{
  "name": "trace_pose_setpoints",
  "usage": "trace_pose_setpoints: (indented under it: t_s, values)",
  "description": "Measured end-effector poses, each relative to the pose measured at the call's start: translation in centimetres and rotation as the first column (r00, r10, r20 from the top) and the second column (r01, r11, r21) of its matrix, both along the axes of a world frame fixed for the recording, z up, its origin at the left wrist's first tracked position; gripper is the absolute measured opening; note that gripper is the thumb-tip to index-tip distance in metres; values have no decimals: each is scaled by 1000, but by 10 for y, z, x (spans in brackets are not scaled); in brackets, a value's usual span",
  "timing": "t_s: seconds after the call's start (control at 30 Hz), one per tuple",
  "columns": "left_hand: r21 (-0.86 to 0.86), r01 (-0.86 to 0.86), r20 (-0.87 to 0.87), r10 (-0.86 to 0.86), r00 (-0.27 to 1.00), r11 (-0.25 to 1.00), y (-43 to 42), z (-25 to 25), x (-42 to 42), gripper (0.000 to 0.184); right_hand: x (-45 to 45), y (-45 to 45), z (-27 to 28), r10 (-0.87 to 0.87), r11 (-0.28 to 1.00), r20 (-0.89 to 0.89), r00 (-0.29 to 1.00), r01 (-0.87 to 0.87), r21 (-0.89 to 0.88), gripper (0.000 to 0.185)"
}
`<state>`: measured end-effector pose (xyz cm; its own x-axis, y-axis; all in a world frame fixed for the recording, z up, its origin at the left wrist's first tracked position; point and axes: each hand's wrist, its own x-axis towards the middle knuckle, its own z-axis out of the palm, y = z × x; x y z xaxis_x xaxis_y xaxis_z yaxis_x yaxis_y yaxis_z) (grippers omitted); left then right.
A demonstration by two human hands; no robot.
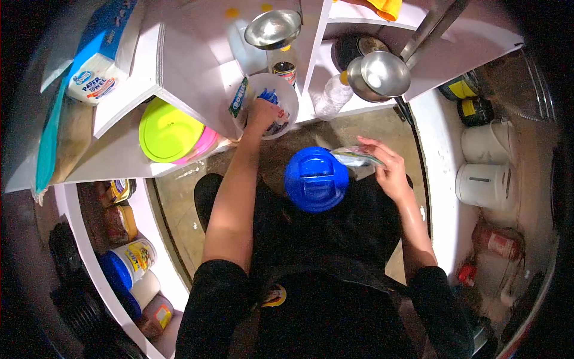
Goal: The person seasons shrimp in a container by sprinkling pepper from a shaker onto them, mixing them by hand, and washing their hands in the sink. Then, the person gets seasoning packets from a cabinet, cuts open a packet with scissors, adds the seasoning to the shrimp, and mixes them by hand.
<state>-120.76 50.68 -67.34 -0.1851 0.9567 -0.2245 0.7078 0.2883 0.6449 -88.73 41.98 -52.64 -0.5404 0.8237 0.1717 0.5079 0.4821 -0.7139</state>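
My left hand [261,115] reaches into a white round tub [290,99] on the shelf, its fingers among small blue and pale packets [270,97]; what it grips is hidden. A green-labelled packet [239,97] stands at the tub's left side. My right hand [388,164] is closed on a crinkled plastic packet [357,157], held at the right edge of a round blue lid [317,179]. The blue lid lies over my lap.
Behind the tub stand a dark bottle [284,67] and a metal ladle [273,29]. Another ladle [379,76] hangs right of a clear bottle [333,97]. A lime-green lid [170,131] is at left. Jars [122,222] and white containers [485,185] line the side shelves.
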Motion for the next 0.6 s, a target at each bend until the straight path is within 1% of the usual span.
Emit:
trace_pose_setpoints:
  t_s: [0.03, 0.13, 0.23, 0.33, 0.43, 0.47, 0.53, 0.6]
  values:
    - [66, 15, 39, -18, 999, 998, -3, 3, -2, 20, 5, -1, -4, -23, 999, 21, 1000, 22, 26, 39]
    - [53, -7, 109, 1, 994, 999, 1, 4, -6, 20, 11, -8, 0, -76, 997, 15, 997, 76, -2, 40]
    - [58, -95, 182, 83, 980, 994, 7, -3, -12, 29, 14, -12, 2, -101, 995, 4, 995, 101, 8, 40]
    - [108, -207, 478, 132, 869, 972, 9, -10, -14, 44, 17, -14, -2, -124, 992, -16, 992, 125, 15, 39]
    - [126, -138, 464, 64, 883, 982, 15, -13, -17, 50, 17, -15, -3, -138, 990, -14, 990, 139, 25, 38]
    - [96, -129, 464, 70, 883, 987, 15, -15, -17, 46, 17, -16, -3, -141, 989, -11, 990, 141, 33, 37]
    - [36, -111, 463, 82, 882, 993, 10, -2, -11, 40, 17, -16, -4, -146, 988, -5, 989, 146, 48, 36]
    - [77, -26, 250, 6, 968, 997, 2, 14, -3, 35, 16, -17, -4, -155, 987, -2, 988, 155, 43, 36]
